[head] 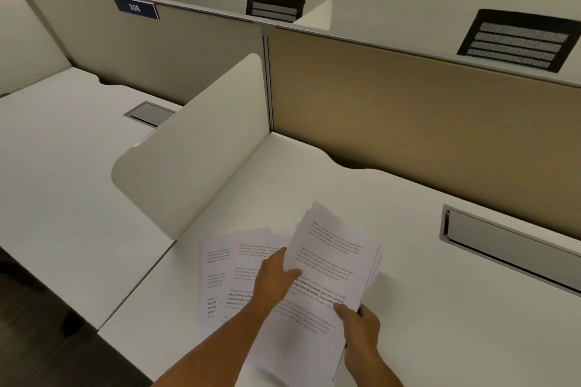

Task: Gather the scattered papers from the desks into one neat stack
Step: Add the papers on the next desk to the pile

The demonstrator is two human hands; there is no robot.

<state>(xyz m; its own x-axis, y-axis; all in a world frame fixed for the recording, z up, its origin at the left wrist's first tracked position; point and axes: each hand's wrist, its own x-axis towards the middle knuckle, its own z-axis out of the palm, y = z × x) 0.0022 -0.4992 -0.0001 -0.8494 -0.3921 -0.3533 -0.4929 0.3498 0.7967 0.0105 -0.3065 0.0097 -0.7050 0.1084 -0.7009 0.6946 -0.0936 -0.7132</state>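
Observation:
A loose bundle of printed white papers (333, 264) is lifted at an angle over the near desk (440, 308). My right hand (358, 328) pinches its lower right corner, thumb on top. My left hand (275, 280) lies flat, fingers spread, touching the bundle's left edge and resting on a few other printed sheets (226, 276) fanned out on the desk to the left. Those sheets overlap each other unevenly.
A white rounded side divider (195, 148) separates this desk from the left desk (56, 173). A tan back partition (408, 110) runs behind. Grey cable hatches (503, 236) (147, 113) sit in both desks. Two black chair backs (518, 39) show beyond the partition.

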